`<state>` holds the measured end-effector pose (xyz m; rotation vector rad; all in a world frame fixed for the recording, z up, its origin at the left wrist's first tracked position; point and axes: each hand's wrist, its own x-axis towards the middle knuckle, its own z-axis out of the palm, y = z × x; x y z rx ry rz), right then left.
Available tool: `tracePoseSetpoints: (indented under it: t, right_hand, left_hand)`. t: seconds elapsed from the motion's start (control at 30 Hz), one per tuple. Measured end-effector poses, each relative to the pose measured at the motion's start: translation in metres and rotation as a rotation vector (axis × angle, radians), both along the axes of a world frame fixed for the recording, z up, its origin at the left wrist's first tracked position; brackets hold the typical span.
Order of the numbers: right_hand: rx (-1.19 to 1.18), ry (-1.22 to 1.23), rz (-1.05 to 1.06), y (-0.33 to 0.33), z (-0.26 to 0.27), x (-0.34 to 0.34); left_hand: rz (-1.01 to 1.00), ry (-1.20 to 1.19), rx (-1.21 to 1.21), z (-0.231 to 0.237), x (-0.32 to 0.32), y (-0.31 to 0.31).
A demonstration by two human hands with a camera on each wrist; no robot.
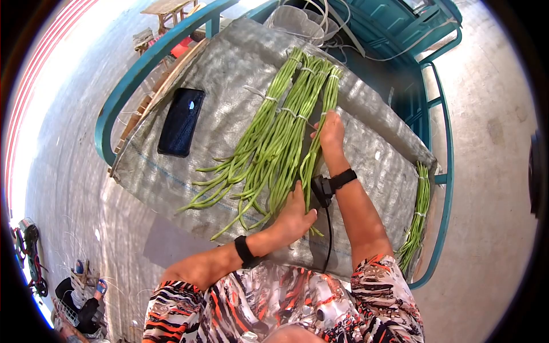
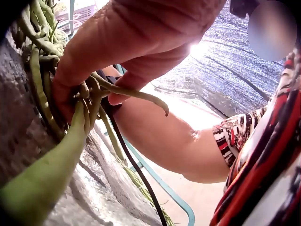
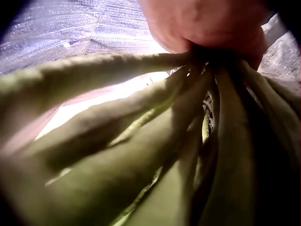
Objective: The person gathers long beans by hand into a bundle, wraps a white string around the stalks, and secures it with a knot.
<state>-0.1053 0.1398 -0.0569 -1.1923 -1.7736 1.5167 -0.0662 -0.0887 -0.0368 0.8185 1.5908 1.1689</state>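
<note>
Green long beans lie in tied bundles (image 1: 296,106) across a grey woven sheet, their white ties around the upper parts and their loose ends fanned toward the person. My right hand (image 1: 331,136) grips the rightmost bundle (image 1: 330,91) below its upper tie. Lower down, my left hand (image 1: 293,217) holds the loose ends of that same bundle. In the left wrist view, fingers (image 2: 70,70) curl around several bean ends, and one tip sticks out past the thumb. Beans (image 3: 141,136) spread from my right hand (image 3: 207,21) toward the camera in the right wrist view.
A dark phone (image 1: 181,122) lies on the sheet (image 1: 223,63) left of the beans. Another tied bean bundle (image 1: 421,214) rests along the right edge. Teal rails (image 1: 449,228) border the surface. A clear bucket (image 1: 295,24) stands at the back. A black cable (image 1: 329,240) hangs from the right wrist.
</note>
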Motion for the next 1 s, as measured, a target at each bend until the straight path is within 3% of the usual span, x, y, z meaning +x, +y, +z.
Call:
tracePoseSetpoints:
  t: [0.1,0.2,0.3,0.4,0.43,0.53,0.57,0.7,0.83,1.0]
  right_hand:
    - [-0.004,0.052,-0.133,-0.006,0.002,0.000]
    - [-0.051,-0.027,0.021,-0.001,-0.003,0.002]
    - [-0.106,-0.039,0.036,0.008,-0.015,0.000]
    - [0.374,-0.214,0.147,0.043,-0.048,0.005]
    - [0.427,-0.430,0.134,0.025,-0.017,0.005]
    - [0.501,-0.445,0.283,0.039,-0.020,0.008]
    - [0.358,-0.512,0.255,0.043,-0.021,0.008]
    - [0.599,-0.812,0.194,0.049,0.017,0.006]
    - [0.213,-0.366,0.083,0.084,0.015,0.005]
    - [0.089,-0.465,0.069,0.100,0.009,-0.019]
  left_hand:
    - [-0.004,-0.023,-0.007,0.005,-0.002,-0.001]
    - [-0.021,-0.003,-0.013,0.003,-0.001,-0.001]
    - [-0.024,0.016,0.005,0.005,-0.001,-0.004]
    - [0.008,0.068,0.068,0.003,0.003,-0.009]
    - [0.023,0.094,0.096,0.003,0.003,-0.011]
    - [0.061,0.139,0.115,0.009,0.002,-0.014]
    - [0.067,0.170,0.135,0.007,0.001,-0.015]
    - [0.065,0.258,0.159,-0.004,0.003,-0.014]
    - [0.085,0.373,0.217,-0.006,0.003,-0.015]
    - [-0.032,0.533,0.114,0.021,-0.007,-0.018]
